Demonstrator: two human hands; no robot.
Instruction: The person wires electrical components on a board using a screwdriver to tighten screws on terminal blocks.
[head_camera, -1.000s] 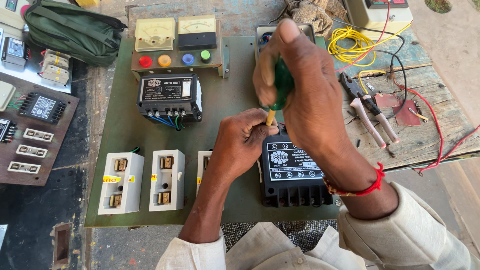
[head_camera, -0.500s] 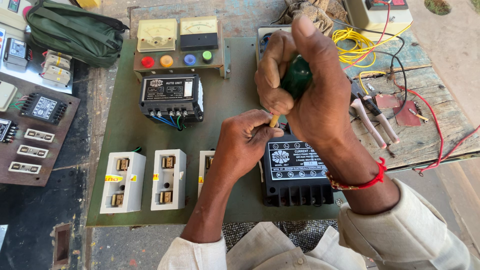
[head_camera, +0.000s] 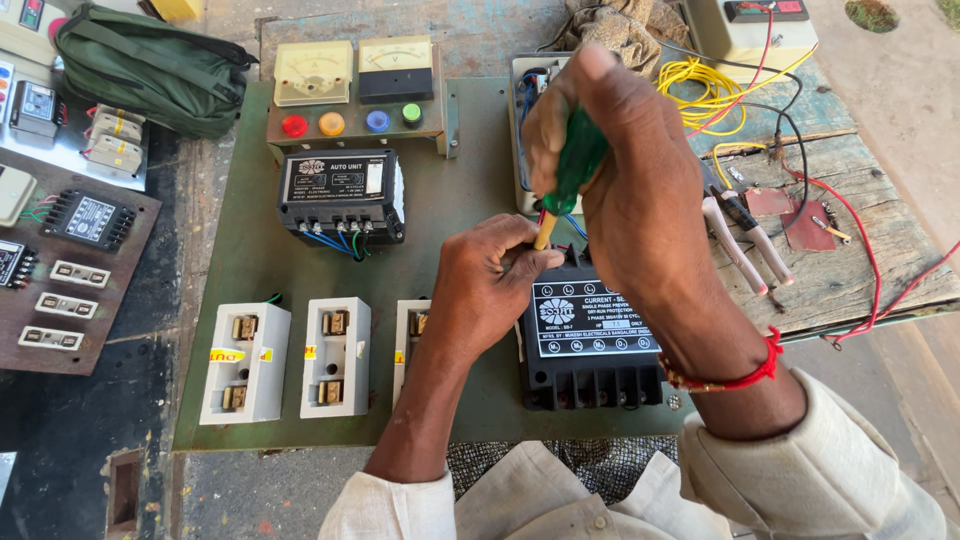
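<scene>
While the right hand grips a green-handled screwdriver, fingers closed, its tip could slip off the terminal at the black relay unit's twelve o'clock edge. The left hand pinches there, risking a jab. Screw and wire end stay hidden.

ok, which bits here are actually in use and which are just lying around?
In use: right hand, green-handled screwdriver, left hand, black relay unit.
Lying about: green bag, yellow wire coil, pliers, white fuse holders.
</scene>
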